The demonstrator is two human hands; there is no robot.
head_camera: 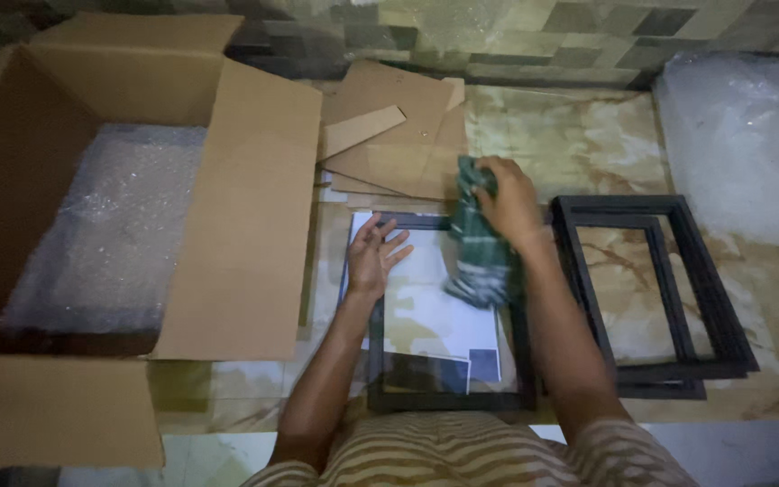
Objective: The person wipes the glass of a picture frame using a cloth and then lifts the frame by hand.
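A black picture frame with glass lies on the floor in front of me, a white sheet showing under the glass. My left hand rests flat and spread on the frame's upper left part. My right hand grips a crumpled dark green cloth that hangs down over the frame's upper right part.
A large open cardboard box with bubble wrap inside stands at the left. Flat cardboard pieces lie behind the frame. Empty black frames are stacked at the right, with a bubble wrap bundle beyond them.
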